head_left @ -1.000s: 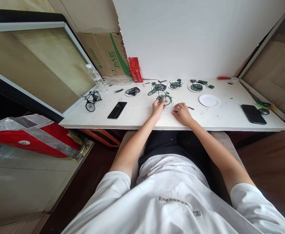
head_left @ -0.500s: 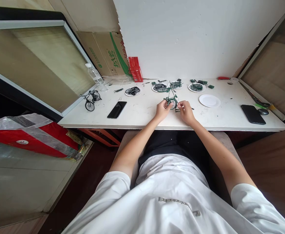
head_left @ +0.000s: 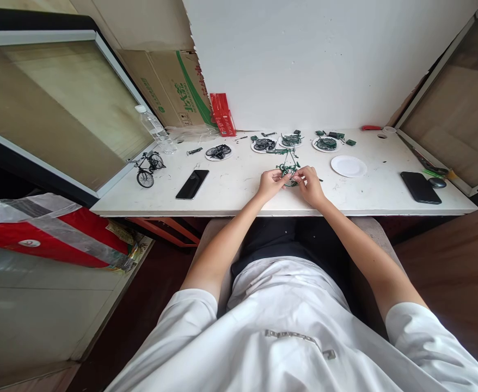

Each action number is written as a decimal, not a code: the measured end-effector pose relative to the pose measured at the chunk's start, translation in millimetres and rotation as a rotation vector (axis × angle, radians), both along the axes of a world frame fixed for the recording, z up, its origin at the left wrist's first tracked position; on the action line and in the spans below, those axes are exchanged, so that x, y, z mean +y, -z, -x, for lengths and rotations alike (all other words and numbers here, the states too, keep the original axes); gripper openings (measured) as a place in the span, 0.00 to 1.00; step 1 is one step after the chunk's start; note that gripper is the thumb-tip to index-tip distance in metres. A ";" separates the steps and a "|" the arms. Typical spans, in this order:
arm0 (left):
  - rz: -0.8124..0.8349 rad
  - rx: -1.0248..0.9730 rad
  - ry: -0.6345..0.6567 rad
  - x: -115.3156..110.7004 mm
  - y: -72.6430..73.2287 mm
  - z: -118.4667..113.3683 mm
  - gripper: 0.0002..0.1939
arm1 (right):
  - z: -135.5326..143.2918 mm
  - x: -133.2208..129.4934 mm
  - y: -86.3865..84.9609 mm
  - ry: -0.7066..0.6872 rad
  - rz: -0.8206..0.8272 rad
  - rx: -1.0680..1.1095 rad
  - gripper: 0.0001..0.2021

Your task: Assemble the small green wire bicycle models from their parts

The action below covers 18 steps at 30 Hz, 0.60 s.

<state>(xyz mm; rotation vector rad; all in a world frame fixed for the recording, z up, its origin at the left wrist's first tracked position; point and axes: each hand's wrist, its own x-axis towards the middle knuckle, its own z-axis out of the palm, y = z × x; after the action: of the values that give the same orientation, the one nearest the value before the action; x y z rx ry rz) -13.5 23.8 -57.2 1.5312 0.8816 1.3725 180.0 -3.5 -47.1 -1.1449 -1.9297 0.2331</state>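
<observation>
A small green model bicycle (head_left: 290, 159) stands over the table's near part, between my two hands. My left hand (head_left: 271, 184) is closed on it, thumb and fingers pinching near the wheel at the lower end. On the other side of that wheel, my right hand (head_left: 310, 185) is closed in a pinch, its fingertips against the wheel area. Whatever small piece may be between the right fingertips is too small to make out. The lower wheel is partly covered by the fingers.
A finished-looking black model bicycle (head_left: 149, 167) stands at the left, near a phone (head_left: 192, 184) and a water bottle (head_left: 157, 130). Plates with bicycle parts line the back; a bare white plate (head_left: 348, 166) lies right. Farther right are another phone (head_left: 421, 188) and a red-handled tool (head_left: 371, 128).
My right hand has moved left, bringing its fingertips up against the bicycle's wheel. My left hand keeps its hold. The view has shifted slightly.
</observation>
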 end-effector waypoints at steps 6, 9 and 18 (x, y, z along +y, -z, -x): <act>0.087 -0.059 0.021 -1.8 -0.6 -1.3 0.31 | 0.6 -3.4 -2.4 0.010 0.001 -0.036 0.25; 0.152 -0.106 0.013 -4.3 -3.9 -1.9 0.29 | 1.3 -4.3 -2.8 0.029 0.004 -0.058 0.25; 0.015 -0.062 0.027 2.1 3.5 0.1 0.37 | -1.1 2.0 4.5 -0.059 -0.042 0.134 0.24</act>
<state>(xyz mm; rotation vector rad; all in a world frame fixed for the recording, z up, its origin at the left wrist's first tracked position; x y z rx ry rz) -13.7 25.8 -60.8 1.4766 0.8281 1.3837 181.1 -1.5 -51.6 -1.0201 -1.8429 0.2920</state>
